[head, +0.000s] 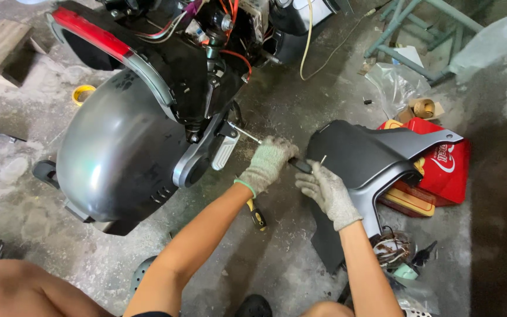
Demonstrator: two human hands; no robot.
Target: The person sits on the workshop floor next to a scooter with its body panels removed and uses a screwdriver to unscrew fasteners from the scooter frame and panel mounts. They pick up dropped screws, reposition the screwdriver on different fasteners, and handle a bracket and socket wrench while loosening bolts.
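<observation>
Where left hand (269, 163) grips: screwdriver (247, 135).

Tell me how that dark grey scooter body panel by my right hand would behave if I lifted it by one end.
The grey body panel looks like thin moulded plastic, so it is probably light for its size and may flex somewhat. Its long curved arms suggest it would swing or twist if gripped at one end. The right hand wears a knit glove, which likely helps grip on the smooth surface.

Repair workshop: stripped scooter (148, 117) and loose panel (371, 158) on concrete floor (283, 258).
</observation>
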